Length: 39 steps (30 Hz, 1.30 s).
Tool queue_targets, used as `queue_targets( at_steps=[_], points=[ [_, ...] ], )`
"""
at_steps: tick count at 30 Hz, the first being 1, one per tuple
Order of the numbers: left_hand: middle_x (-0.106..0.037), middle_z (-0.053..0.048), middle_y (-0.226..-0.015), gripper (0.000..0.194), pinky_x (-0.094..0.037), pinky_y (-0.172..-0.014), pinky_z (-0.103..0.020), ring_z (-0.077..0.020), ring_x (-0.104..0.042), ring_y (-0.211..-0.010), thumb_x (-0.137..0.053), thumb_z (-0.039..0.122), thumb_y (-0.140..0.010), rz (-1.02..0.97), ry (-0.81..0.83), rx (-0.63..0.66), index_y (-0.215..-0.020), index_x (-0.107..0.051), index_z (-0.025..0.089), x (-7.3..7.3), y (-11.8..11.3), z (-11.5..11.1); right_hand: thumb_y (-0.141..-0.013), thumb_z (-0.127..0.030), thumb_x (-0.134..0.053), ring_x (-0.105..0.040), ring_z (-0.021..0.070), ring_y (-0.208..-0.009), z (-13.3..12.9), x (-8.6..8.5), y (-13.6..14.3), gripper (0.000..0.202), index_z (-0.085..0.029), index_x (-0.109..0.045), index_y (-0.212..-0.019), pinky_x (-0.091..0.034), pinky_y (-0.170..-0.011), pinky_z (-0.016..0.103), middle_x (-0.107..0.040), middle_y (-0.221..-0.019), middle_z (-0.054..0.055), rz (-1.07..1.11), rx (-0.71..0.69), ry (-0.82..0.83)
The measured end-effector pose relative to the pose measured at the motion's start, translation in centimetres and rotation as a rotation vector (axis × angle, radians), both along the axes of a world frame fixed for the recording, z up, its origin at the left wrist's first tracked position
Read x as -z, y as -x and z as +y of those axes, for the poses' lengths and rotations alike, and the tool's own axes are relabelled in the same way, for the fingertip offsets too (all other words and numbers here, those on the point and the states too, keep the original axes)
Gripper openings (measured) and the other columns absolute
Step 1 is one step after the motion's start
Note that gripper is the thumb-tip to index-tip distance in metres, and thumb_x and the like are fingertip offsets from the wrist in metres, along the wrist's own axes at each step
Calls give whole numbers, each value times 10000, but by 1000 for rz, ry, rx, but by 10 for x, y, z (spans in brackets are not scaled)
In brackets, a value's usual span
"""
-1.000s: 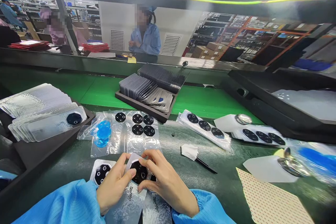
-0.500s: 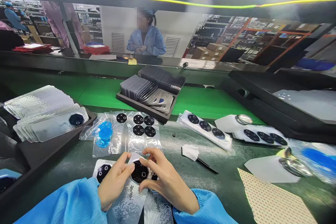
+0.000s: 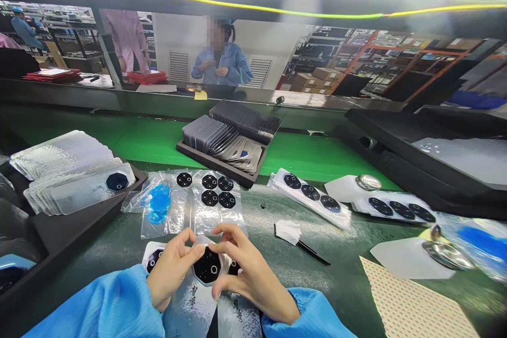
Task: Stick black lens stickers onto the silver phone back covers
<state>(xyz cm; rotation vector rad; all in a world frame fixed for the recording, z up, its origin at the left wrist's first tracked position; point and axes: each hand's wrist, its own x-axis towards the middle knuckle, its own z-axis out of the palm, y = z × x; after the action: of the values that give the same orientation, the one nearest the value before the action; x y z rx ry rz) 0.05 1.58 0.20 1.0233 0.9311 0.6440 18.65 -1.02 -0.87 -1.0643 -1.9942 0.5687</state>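
Note:
A silvery panel (image 3: pixel 190 309) with a black camera disc (image 3: pixel 207 265) near its top lies at the bottom centre. My left hand (image 3: pixel 174 266) pinches the panel's upper left edge, thumb at the disc's rim. Around the disc's right side curves my right hand (image 3: pixel 249 269), its index fingertip on the disc's upper edge and its thumb at the lower right. A second panel (image 3: pixel 240 314) lies to the right, partly under my right hand. Behind my left hand shows another panel with a black disc (image 3: pixel 154 259).
Clear bags with black discs (image 3: pixel 217 211) lie beyond my hands. A tray of stacked panels (image 3: pixel 79 227) stands left, a dark rack (image 3: pixel 247 177) at the back. Rightward are a white-tipped tool (image 3: pixel 312 252), bottles (image 3: pixel 412 264) and a dotted sheet (image 3: pixel 420 301). A person (image 3: pixel 222 66) sits beyond.
My right thumb and fingers have shifted slightly, uncovering more of the disc's right side. The disc and panel have moved slightly left and down in view. The person opposite has raised their hands.

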Motion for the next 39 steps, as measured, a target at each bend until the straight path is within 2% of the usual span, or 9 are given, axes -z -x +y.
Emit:
queue_targets(
  at_steps=[4, 7, 9, 14, 19, 24, 31, 35, 39],
  points=[
    [-606, 50, -595, 464, -314, -543, -219, -97, -499, -524, -687, 530, -775, -66, 60, -47, -792, -342, 221, 2, 2, 5, -964, -459, -448, -611, 165, -772, 1, 2, -3, 356, -202, -567, -1181, -508, -692, 289, -613, -909, 59, 223, 92, 320],
    [-673, 6, -646, 458, -385, -565, -241, -130, -575, -563, -695, 512, -778, -75, 67, -39, -809, -343, 220, -1, 3, 7, -942, -514, -460, -555, 121, -525, 1, 5, -1, 430, -163, -554, -1171, -455, -533, 242, -582, -629, -20, 445, 17, 674],
    [-686, -9, -662, 440, -405, -575, -251, -142, -599, -582, -683, 505, -794, -65, 64, -19, -824, -353, 216, -4, 2, 8, -896, -549, -526, -526, 104, -463, 2, 6, 1, 480, -140, -554, -1146, -425, -490, 223, -580, -572, -34, 589, -38, 804],
    [-679, -21, -796, 406, -432, -672, -289, -166, -623, -723, -624, 528, -839, -71, 46, 49, -954, -416, 199, -5, 0, 1, -842, -546, -604, -544, 105, -446, 4, 3, 5, 486, -121, -580, -1075, -428, -481, 221, -600, -531, -33, 712, -5, 815],
    [-647, -23, -927, 518, -399, -747, -289, -199, -589, -889, -790, 359, -712, 51, 61, 61, -1062, -445, 196, 0, 1, -4, -841, -532, -606, -561, 107, -451, 2, -2, 7, 450, -123, -576, -1025, -458, -504, 237, -610, -532, -38, 690, 28, 801],
    [-618, -21, -978, 446, -388, -797, -302, -212, -555, -961, -761, 300, -738, 38, 26, 126, -1063, -472, 198, 3, 5, -3, -811, -557, -632, -538, 100, -413, 2, 1, 7, 478, -129, -579, -1016, -430, -451, 218, -602, -515, -41, 713, 33, 817],
    [-575, -5, -964, 488, -363, -879, -311, -216, -506, -1055, -720, 367, -775, 55, -13, 221, -1140, -439, 208, -10, 9, 0, -789, -545, -659, -497, 84, -372, 2, 5, 3, 515, -109, -578, -1050, -387, -416, 192, -597, -487, -39, 777, 56, 871],
    [-593, -40, -1070, 487, -381, -878, -318, -209, -534, -1019, -672, 419, -808, 11, 7, 267, -1184, -443, 209, -20, 10, 2, -794, -517, -663, -489, 80, -378, 3, 4, 3, 474, -117, -589, -1036, -367, -430, 185, -590, -481, -41, 785, 96, 865],
    [-591, -71, -1152, 449, -374, -922, -332, -233, -520, -1092, -628, 438, -842, 3, -28, 250, -1199, -492, 203, -16, 14, 4, -798, -581, -626, -482, 82, -406, 3, 3, 4, 485, -144, -588, -1006, -364, -424, 189, -560, -526, -49, 731, 71, 857]
  ],
)
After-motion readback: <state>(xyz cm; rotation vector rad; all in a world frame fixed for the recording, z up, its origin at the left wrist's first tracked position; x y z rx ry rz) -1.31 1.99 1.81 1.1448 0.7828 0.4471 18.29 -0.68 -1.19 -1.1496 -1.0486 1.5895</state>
